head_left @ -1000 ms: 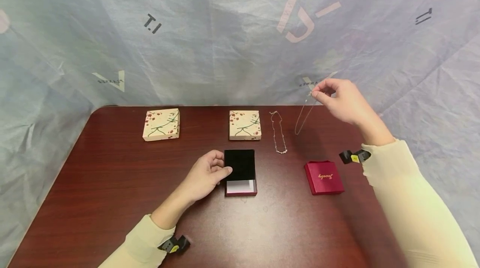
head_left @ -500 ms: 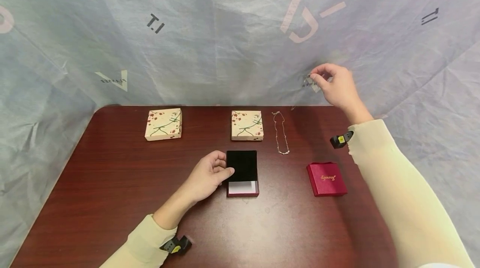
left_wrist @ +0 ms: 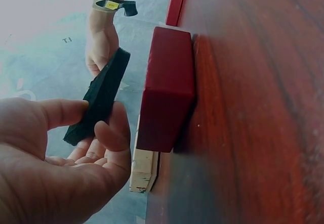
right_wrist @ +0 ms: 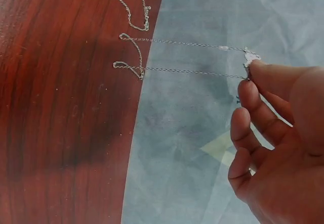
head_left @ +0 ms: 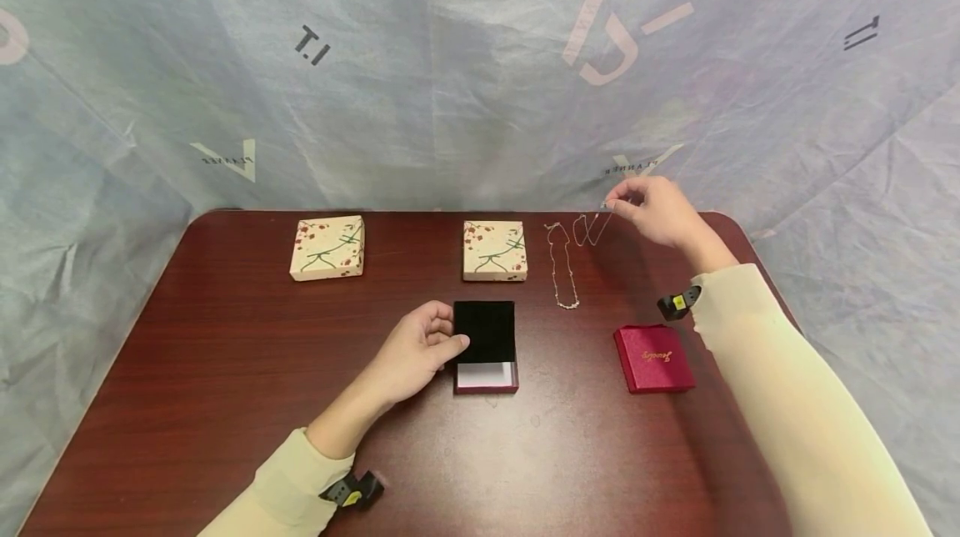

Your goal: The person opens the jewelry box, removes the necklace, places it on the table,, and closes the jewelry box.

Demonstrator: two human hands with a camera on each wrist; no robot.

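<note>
My left hand [head_left: 422, 351] pinches a black foam pad [left_wrist: 104, 95] by its left edge. The pad is held above a dark red box base [left_wrist: 168, 87], whose pale inside shows at the near end in the head view. My right hand [head_left: 656, 212], near the table's back edge, pinches a silver necklace [right_wrist: 192, 44] between thumb and forefinger at its small pendant [right_wrist: 250, 57]. The chain hangs from the fingertips, its lower loops on the tabletop. Just left of it a second necklace [head_left: 562, 266] lies stretched out on the table.
Two cream boxes with a floral print stand toward the back, one far left [head_left: 327, 248], one central [head_left: 494, 251]. A red lid [head_left: 655, 358] marked "Jewelry" lies at the right, beneath the right forearm. Behind the brown table [head_left: 225, 337] hangs a grey cloth [head_left: 427, 87].
My right hand rose with the necklace, then came down and slightly left, so its chain now meets the table. The left hand still holds the black pad in the same place.
</note>
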